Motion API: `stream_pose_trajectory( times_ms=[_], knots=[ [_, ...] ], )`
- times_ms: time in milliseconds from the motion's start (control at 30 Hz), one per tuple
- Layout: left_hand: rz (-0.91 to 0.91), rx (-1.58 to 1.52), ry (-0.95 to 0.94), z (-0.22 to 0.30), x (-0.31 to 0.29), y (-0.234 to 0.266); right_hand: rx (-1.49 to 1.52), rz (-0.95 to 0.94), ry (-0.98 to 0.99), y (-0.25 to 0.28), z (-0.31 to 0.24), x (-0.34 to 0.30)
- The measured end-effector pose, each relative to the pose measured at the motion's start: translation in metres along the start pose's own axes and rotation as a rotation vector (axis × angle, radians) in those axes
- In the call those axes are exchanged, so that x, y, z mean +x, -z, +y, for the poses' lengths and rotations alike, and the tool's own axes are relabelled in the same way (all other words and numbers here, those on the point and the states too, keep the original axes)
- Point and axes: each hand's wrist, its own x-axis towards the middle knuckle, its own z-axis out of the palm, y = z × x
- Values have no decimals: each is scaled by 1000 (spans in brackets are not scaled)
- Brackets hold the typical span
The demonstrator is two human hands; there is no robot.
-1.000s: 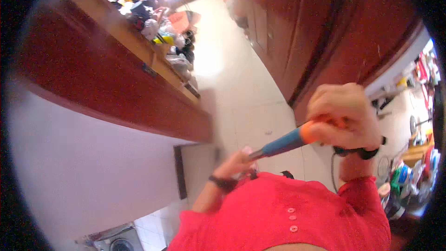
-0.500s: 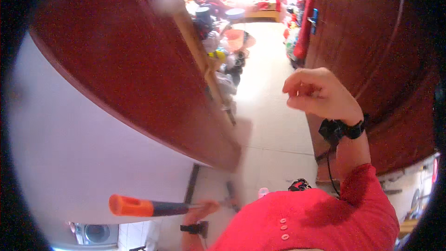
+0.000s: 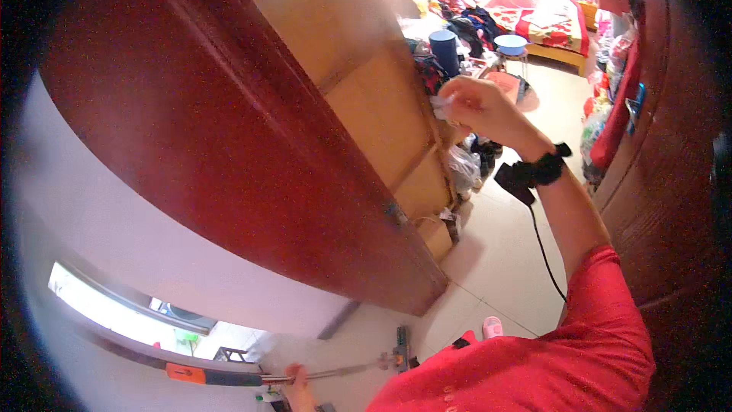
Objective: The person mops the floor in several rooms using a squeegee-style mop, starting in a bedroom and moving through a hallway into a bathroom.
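My left hand (image 3: pixel 296 383), low in the view, is closed around the metal shaft of a long-handled mop-like tool (image 3: pixel 225 378) with an orange and dark grey grip. Its shaft runs right to a dark grey head (image 3: pixel 402 347) near the floor by my shirt. My right hand (image 3: pixel 488 111) is raised ahead, its fingers curled beside the light-brown wooden panels. A small whitish thing (image 3: pixel 440 107) shows at its fingertips; whether it is held I cannot tell. A black strap with a small box and cable is on the right wrist.
A dark red door (image 3: pixel 229 137) fills the left; another dark red door (image 3: pixel 663 183) with a blue handle stands right. Beyond the doorway are a bed (image 3: pixel 564 27), clothes piles, a blue bucket (image 3: pixel 444 52) and a light-blue basin (image 3: pixel 511 44). Bags line the wall. A pink shoe (image 3: pixel 492 327) is below.
The view has turned left, showing more of the brown panels. My right hand has moved forward and left to beside them. The tool has sunk lower in view, still in my left hand.
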Motion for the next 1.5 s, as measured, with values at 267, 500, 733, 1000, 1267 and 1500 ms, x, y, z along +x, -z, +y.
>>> stream_pose_trajectory(
  times_ms=[267, 500, 733, 1000, 1267, 1500],
  knots=[
    [434, 279, -112, 78, -90, -74, 203, -120, 212, -59, 48, 108],
    [431, 323, -167, 3, -87, -26, 376, -221, -60, -107, 43, 149],
    [381, 687, -55, 4, -74, -30, 283, -418, -206, -132, 23, 190],
    [507, 146, -266, 16, -86, -77, 19, -504, -134, -141, 32, 234],
    [734, -2, -196, 30, -105, -156, 342, -438, 29, -182, 104, 256],
    [917, 161, -178, 44, -119, -224, 580, -399, 210, -226, 111, 270]
  ],
)
